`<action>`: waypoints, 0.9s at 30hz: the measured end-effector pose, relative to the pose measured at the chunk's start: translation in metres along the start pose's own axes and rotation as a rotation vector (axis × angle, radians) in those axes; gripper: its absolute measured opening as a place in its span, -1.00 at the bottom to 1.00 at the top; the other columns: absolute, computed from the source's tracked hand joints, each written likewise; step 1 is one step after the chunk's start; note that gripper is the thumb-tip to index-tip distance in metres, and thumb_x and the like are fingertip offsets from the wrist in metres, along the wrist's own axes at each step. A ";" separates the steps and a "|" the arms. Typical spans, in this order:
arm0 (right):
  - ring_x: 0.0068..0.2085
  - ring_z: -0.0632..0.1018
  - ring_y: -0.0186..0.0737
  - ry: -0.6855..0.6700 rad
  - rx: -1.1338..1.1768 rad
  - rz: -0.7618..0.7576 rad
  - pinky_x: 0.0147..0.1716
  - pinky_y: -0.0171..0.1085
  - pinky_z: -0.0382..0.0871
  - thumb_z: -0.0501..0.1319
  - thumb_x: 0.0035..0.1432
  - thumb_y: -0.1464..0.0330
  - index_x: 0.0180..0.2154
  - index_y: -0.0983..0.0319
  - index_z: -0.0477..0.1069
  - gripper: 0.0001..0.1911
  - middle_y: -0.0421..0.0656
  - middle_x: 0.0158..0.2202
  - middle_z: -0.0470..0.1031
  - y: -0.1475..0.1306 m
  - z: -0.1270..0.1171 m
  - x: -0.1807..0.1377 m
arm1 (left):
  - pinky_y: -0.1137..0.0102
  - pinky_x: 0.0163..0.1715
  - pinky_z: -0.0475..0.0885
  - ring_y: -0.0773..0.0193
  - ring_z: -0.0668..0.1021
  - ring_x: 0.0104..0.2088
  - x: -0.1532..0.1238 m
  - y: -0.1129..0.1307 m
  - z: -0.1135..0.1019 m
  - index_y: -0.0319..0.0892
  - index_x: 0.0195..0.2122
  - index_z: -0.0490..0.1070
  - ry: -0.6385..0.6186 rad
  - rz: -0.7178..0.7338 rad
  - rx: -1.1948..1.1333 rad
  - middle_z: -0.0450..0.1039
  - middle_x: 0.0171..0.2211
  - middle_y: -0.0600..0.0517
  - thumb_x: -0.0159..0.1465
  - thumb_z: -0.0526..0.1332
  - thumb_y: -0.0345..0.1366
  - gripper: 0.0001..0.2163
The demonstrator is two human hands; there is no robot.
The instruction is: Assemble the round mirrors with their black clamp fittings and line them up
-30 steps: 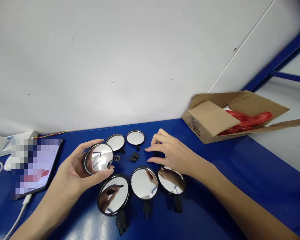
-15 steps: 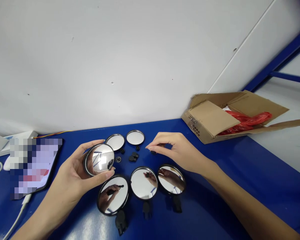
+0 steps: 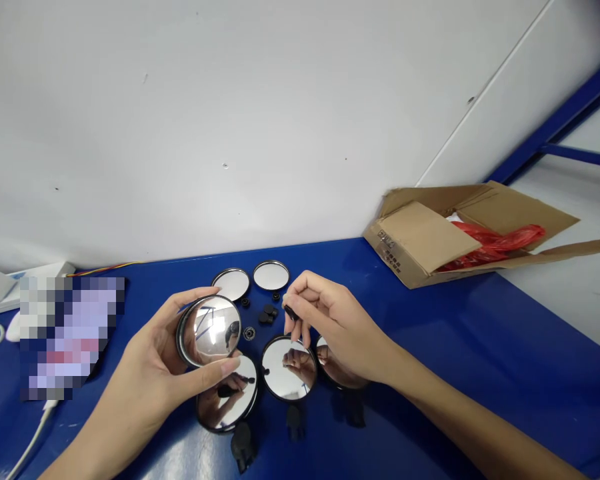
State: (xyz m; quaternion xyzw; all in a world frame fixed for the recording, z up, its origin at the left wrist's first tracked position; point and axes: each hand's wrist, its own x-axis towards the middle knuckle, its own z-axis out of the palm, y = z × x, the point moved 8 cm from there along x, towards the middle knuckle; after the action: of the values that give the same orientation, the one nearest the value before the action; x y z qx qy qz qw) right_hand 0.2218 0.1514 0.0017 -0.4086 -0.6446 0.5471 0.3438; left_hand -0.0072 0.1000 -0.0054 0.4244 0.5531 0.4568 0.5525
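My left hand [image 3: 155,373] grips a round convex mirror [image 3: 210,331] by its rim, tilted toward me above the blue table [image 3: 430,347]. My right hand [image 3: 330,327] pinches a small black part [image 3: 290,312] between thumb and fingertips, just right of the held mirror. Below them lie three mirrors with black stems: one [image 3: 225,407] partly under the held mirror, one [image 3: 287,368] in the middle, and one mostly hidden under my right hand. Two smaller mirror discs [image 3: 233,283] [image 3: 271,275] lie farther back, with little black parts [image 3: 266,313] between.
An open cardboard box [image 3: 430,240] with a red plastic bag [image 3: 495,239] sits at the right rear. A phone with a blurred screen [image 3: 65,333] and a white cable [image 3: 35,433] lie at the left. A white wall rises behind the table.
My right hand picked up a small black part from the table and drew it left toward the held mirror. My left hand shifted the mirror slightly right and down.
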 end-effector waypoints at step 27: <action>-0.49 0.63 -0.27 0.188 0.166 -0.156 -0.55 -0.34 0.54 0.74 0.00 0.19 -0.26 0.15 0.77 -0.68 -0.20 -0.37 0.72 0.006 0.025 -0.014 | 0.28 -0.34 0.75 0.04 0.77 -0.38 -0.022 -0.004 0.013 0.11 0.22 0.34 -0.010 -0.064 0.049 0.71 -0.36 0.09 0.02 0.72 0.03 -0.17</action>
State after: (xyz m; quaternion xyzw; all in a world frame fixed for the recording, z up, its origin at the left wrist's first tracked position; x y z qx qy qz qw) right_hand 0.2065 0.1285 -0.0080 -0.3770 -0.5917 0.5295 0.4768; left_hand 0.0066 0.0782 -0.0044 0.4223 0.5745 0.4231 0.5591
